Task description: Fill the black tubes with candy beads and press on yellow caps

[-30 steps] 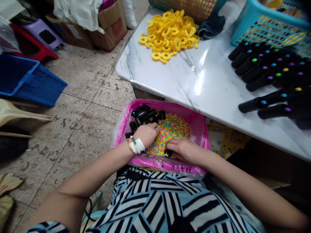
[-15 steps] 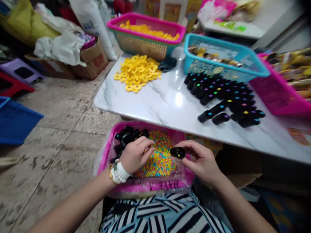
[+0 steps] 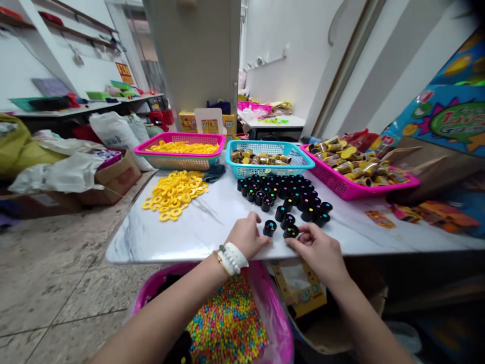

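Pink plastic is curving below the table: the tub is running out of frame at the bottom, and the left forearm is covering some of its coloured beads. The left hand is holding thumb and fingers apart beside a black cup; the angle is leaving it unclear whether the thumb is touching. The right hand is pinching a second cup near the table's front edge, its fingertips hiding part of the side.

The white marbled table is bearing yellow rings, then clustered black cups. Behind, a pink-rimmed basket, a blue basket and a pink basket are standing. At far right, printed blue packaging is getting cut off.
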